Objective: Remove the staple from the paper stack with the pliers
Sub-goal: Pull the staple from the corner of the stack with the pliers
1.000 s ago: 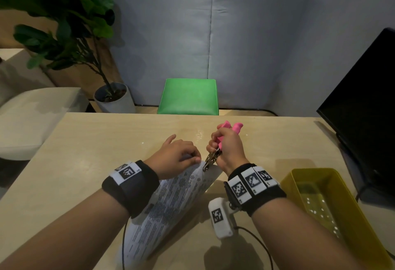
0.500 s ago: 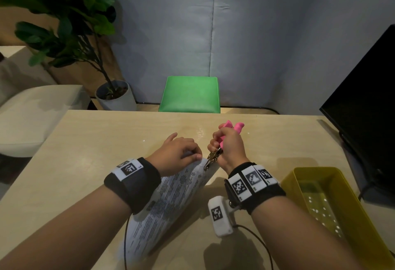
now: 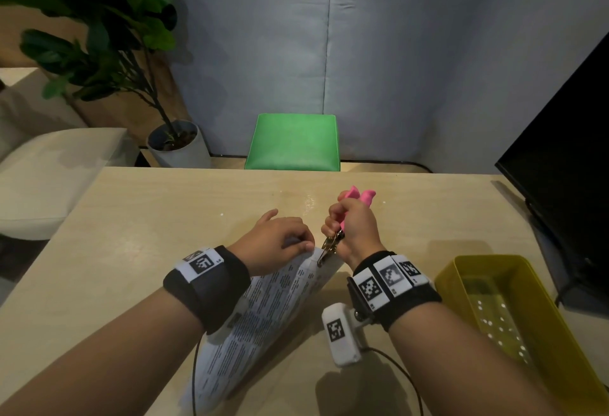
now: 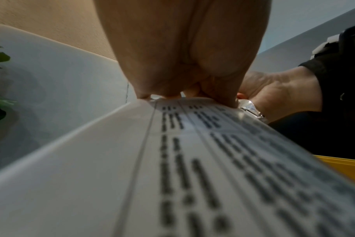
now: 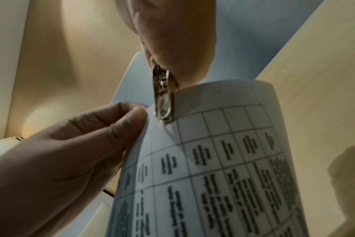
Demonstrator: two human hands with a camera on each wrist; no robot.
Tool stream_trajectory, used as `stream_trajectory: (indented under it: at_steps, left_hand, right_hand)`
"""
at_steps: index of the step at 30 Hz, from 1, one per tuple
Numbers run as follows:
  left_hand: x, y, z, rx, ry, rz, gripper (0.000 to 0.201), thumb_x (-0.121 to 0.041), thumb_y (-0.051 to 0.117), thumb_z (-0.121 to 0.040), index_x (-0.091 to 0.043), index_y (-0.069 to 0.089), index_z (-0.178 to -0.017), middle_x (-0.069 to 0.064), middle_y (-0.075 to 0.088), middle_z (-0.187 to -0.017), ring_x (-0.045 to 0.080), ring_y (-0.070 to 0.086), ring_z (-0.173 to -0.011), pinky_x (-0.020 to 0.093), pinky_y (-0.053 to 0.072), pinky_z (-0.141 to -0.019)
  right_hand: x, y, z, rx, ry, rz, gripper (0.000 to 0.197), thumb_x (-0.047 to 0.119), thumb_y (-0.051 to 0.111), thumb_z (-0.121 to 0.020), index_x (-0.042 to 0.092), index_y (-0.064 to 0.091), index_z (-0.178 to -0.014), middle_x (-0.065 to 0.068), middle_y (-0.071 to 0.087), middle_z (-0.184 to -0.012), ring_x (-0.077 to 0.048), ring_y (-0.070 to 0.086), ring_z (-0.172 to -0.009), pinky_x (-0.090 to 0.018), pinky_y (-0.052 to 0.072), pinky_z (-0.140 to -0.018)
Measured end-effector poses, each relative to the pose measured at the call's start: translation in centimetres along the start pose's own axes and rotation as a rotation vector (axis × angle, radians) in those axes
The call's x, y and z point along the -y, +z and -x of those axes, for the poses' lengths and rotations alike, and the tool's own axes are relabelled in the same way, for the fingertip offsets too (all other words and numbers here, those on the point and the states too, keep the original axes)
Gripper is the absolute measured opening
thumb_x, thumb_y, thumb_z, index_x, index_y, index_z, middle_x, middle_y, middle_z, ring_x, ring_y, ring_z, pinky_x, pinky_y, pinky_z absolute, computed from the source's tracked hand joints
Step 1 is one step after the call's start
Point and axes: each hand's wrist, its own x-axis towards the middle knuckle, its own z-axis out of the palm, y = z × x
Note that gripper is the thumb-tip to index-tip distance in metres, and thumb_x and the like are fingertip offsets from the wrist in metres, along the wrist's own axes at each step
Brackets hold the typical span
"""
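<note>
Paper stack is lying slanted on the near middle of the table, running from the near edge up toward the centre, with its far corner lifted off the surface. Left hand pinches that corner between thumb and fingers. Right hand is wrapped around the pink handles of the pliers, and the metal nose sits right on the corner next to the left fingertips.

So the step in hand looks like the actual bite on the staple. Next move probably wants a firm squeeze and a steady pull straight away from the sheet, while the left keeps the corner taut so nothing tears.

Head view gives the layout, including the yellow bin at the right edge. Only the right wrist view shows the pliers tip on the page with a small glint below it, maybe the staple, too blurry to swear by. Left wrist view mostly shows the palm pressed to the paper's far edge, with 1 sliver of metal beside it.
</note>
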Motion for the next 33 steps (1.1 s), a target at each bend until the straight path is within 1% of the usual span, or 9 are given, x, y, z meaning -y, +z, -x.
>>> stream_trajectory:
  at_steps: [5, 9, 12, 15, 19, 22, 26, 30, 33]
  left_hand:
    - [0.2, 0.1, 0.0, 0.015, 0.005, 0.026, 0.013, -0.032, 0.051, -0.094, -0.026, 0.063, -0.094, -0.017, 0.055, -0.093, 0.008, 0.055, -0.098, 0.040, 0.014, -0.117]
    - [0.2, 0.1, 0.0, 0.027, 0.027, 0.035, 0.013, -0.031, 0.051, -0.095, -0.025, 0.063, -0.095, -0.017, 0.055, -0.093, 0.007, 0.055, -0.095, 0.039, 0.016, -0.115]
    - [0.1, 0.2, -0.1, 0.037, 0.051, 0.048, 0.009, -0.031, 0.051, -0.095, -0.030, 0.059, -0.091, -0.019, 0.054, -0.088, 0.004, 0.053, -0.090, 0.039, 0.020, -0.114]
    - [0.3, 0.0, -0.3, 0.033, 0.098, 0.079, 0.010, -0.030, 0.053, -0.094, -0.035, 0.053, -0.086, -0.021, 0.053, -0.080, -0.004, 0.049, -0.081, 0.039, 0.030, -0.106]
    - [0.1, -0.3, -0.4, 0.059, 0.123, 0.035, 0.011, -0.031, 0.051, -0.095, -0.037, 0.050, -0.085, -0.021, 0.051, -0.080, -0.008, 0.047, -0.079, 0.037, 0.027, -0.110]
    - [-0.3, -0.4, -0.4, 0.052, 0.112, -0.057, 0.009, -0.032, 0.048, -0.096, -0.032, 0.054, -0.091, -0.018, 0.051, -0.087, -0.001, 0.047, -0.082, 0.035, 0.021, -0.113]
    - [-0.5, -0.4, -0.3, 0.016, 0.111, -0.124, 0.018, -0.034, 0.047, -0.096, -0.023, 0.061, -0.099, -0.012, 0.057, -0.095, 0.010, 0.053, -0.089, 0.033, 0.027, -0.107]
    - [0.3, -0.5, -0.2, 0.004, 0.114, -0.081, 0.016, -0.033, 0.049, -0.096, -0.023, 0.061, -0.096, -0.017, 0.052, -0.089, 0.008, 0.053, -0.087, 0.035, 0.028, -0.107]
    - [1.1, -0.7, 0.0, 0.003, 0.110, -0.064, 0.013, -0.031, 0.049, -0.096, -0.026, 0.060, -0.092, -0.023, 0.049, -0.083, 0.006, 0.051, -0.085, 0.037, 0.026, -0.110]
  right_hand:
    - [0.4, 0.1, 0.8, 0.020, -0.042, 0.058, 0.028, -0.009, 0.036, -0.079, 0.013, 0.036, -0.097, -0.001, 0.033, -0.062, -0.010, 0.032, -0.041, -0.019, 0.029, -0.038]
    - [0.6, -0.2, 1.0, 0.045, -0.021, 0.079, 0.025, -0.007, 0.037, -0.078, 0.012, 0.039, -0.094, -0.002, 0.035, -0.064, -0.012, 0.034, -0.043, -0.022, 0.031, -0.042]
    - [1.0, -0.4, 1.3, 0.065, -0.018, 0.092, 0.022, -0.005, 0.038, -0.080, 0.011, 0.042, -0.095, -0.002, 0.038, -0.063, -0.013, 0.035, -0.047, -0.024, 0.032, -0.043]
    - [1.4, -0.4, 1.6, 0.074, -0.027, 0.067, 0.021, -0.004, 0.037, -0.082, 0.010, 0.042, -0.097, -0.003, 0.039, -0.062, -0.014, 0.036, -0.047, -0.026, 0.032, -0.045]
    - [1.5, -0.2, 1.7, 0.077, -0.023, 0.067, 0.020, -0.003, 0.036, -0.083, 0.009, 0.042, -0.098, -0.004, 0.039, -0.061, -0.014, 0.036, -0.046, -0.026, 0.031, -0.046]
    - [1.5, -0.2, 1.6, 0.103, -0.013, 0.081, 0.021, -0.002, 0.036, -0.082, 0.008, 0.044, -0.098, -0.004, 0.041, -0.061, -0.015, 0.037, -0.046, -0.026, 0.031, -0.046]
    - [1.7, 0.0, 1.4, 0.120, 0.002, 0.097, 0.020, -0.001, 0.035, -0.082, 0.008, 0.045, -0.096, -0.004, 0.042, -0.060, -0.015, 0.037, -0.047, -0.025, 0.031, -0.047]
    - [2.0, -0.2, 1.0, 0.107, -0.006, 0.184, 0.020, -0.002, 0.037, -0.081, 0.011, 0.046, -0.092, -0.004, 0.041, -0.061, -0.014, 0.036, -0.046, -0.024, 0.030, -0.046]
    - [2.3, -0.8, 0.5, 0.115, -0.021, 0.382, 0.023, -0.004, 0.044, -0.077, 0.012, 0.050, -0.092, -0.006, 0.045, -0.071, -0.014, 0.040, -0.048, -0.026, 0.034, -0.047]
